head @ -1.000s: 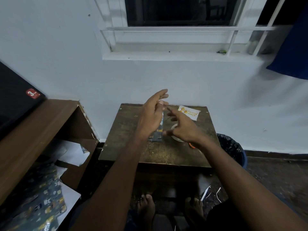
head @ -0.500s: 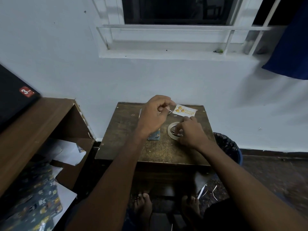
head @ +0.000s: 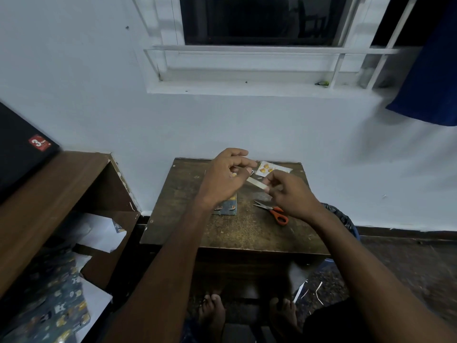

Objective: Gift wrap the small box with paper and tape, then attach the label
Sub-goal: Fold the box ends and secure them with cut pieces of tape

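A small dark wooden table (head: 247, 233) stands against a white wall (head: 99, 95), under a window (head: 259, 21) with white bars. A blue cloth (head: 430, 78) hangs at upper right. At left, a brown shelf unit (head: 49, 194) carries a black box (head: 17, 149) with a red sticker. A dark bin (head: 343, 221) sits behind the table's right corner.

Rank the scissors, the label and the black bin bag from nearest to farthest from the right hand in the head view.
Measured from the right hand:
1. Scissors, on the table just below the hand.
2. Label, at the table's far edge, beyond the fingertips.
3. Black bin bag, off the table's right side, beside the forearm.
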